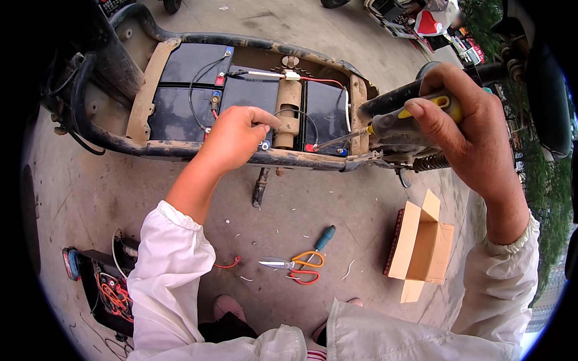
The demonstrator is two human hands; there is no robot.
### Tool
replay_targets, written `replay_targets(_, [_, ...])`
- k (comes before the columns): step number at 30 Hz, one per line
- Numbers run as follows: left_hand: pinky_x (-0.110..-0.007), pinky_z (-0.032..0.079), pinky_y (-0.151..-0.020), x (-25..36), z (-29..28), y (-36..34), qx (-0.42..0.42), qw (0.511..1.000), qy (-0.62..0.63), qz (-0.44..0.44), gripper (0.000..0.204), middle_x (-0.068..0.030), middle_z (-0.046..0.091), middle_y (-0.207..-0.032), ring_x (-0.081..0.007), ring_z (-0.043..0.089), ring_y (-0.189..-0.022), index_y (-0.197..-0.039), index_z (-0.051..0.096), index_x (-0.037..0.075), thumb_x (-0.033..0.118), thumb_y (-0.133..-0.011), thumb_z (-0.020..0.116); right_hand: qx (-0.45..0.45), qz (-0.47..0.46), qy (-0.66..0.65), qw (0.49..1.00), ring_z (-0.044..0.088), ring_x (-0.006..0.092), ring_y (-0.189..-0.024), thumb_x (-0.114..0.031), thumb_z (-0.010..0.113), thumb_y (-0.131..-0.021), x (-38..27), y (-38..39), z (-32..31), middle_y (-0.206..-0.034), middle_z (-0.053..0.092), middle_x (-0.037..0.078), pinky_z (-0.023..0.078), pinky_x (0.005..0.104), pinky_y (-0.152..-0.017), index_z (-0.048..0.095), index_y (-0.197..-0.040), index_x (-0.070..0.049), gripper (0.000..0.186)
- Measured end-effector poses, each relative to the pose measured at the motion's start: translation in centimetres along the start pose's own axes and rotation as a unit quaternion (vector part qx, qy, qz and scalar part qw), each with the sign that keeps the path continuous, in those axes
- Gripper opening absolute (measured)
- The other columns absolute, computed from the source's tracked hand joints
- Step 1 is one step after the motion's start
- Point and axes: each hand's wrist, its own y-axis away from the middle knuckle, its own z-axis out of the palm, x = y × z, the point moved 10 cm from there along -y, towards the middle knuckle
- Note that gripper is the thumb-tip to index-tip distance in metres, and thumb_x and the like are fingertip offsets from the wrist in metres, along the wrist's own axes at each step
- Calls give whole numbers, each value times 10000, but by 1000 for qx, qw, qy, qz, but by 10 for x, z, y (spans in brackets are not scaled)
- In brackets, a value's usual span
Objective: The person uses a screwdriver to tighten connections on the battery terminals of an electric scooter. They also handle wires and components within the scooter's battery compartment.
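Several black batteries (247, 99) sit in the dirty metal frame (238, 154) of a vehicle. My right hand (475, 129) is closed around the grey and yellow handle of a screwdriver (397, 124). Its shaft slants down to the left, the tip at a red terminal (310, 147) on the rightmost battery (325, 102). My left hand (236, 137) is over the middle battery, thumb and index finger pinched. A thin black wire (310, 120) arcs from these fingertips to the red terminal. Near that wrist is a blue terminal (264, 145).
On the concrete below lie orange-and-red-handled scissors (306, 259), a teal-handled tool (326, 237), a red wire piece (229, 263) and white scraps. An open cardboard box (425, 240) stands at right. A black case (108, 289) with wires is at lower left.
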Motion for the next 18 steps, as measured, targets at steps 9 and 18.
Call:
replay_targets(9, [-296,480,-636,0,-1,-1,12,999,-17,27,243,-75,724,-826,-108,586,-678,-1114,758,6,56,-919,623,-5,-57,48,997,554,171,-1000,-3,554,-936,-7,0,4,-1123,544,124,471,296,-906,553,-1184,3,248])
replay_targets(18, [-303,498,-684,-2,-2,0,17,999,-29,38,239,-96,747,-891,-131,621,-733,-1108,760,14,60,-917,623,-3,-57,-49,997,543,175,-962,-221,727,-930,-1,3,4,-1095,565,112,481,283,-849,533,-1244,-26,417])
